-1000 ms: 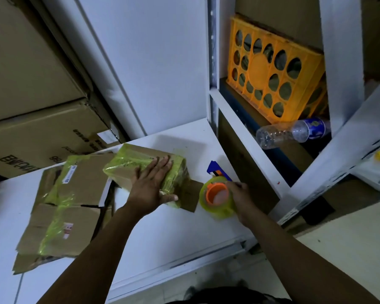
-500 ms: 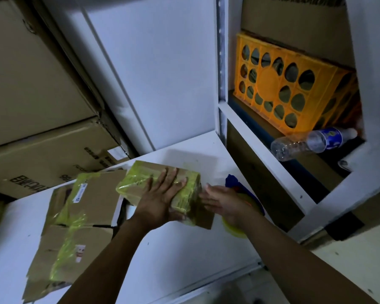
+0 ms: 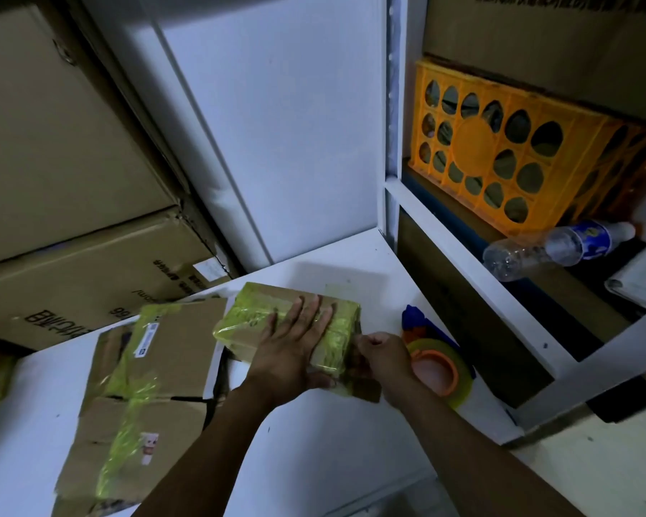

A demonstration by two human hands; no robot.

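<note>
Left hand (image 3: 291, 352) flat, fingers straight, pressing top of small brown cardboard parcel wrapped in yellow-green tape (image 3: 254, 319) | right hand (image 3: 383, 358) curled, pinching parcel's right end | parcel lies on white tabletop (image 3: 314, 460) between flattened brown cartons (image 3: 165, 367) and yellow tape roll with orange core (image 3: 444, 375) | beyond: clear plastic bottle (image 3: 552, 246), orange perforated plastic crate (image 3: 500, 151) on shelf

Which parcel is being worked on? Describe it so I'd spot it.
Start at the white table beside the orange crate. A small parcel lies there, the left hand flat on top, the right hand gripping its right end. Unlike the flattened boxes to its left, it is a thick block, its top covered in yellow-green tape.
</note>
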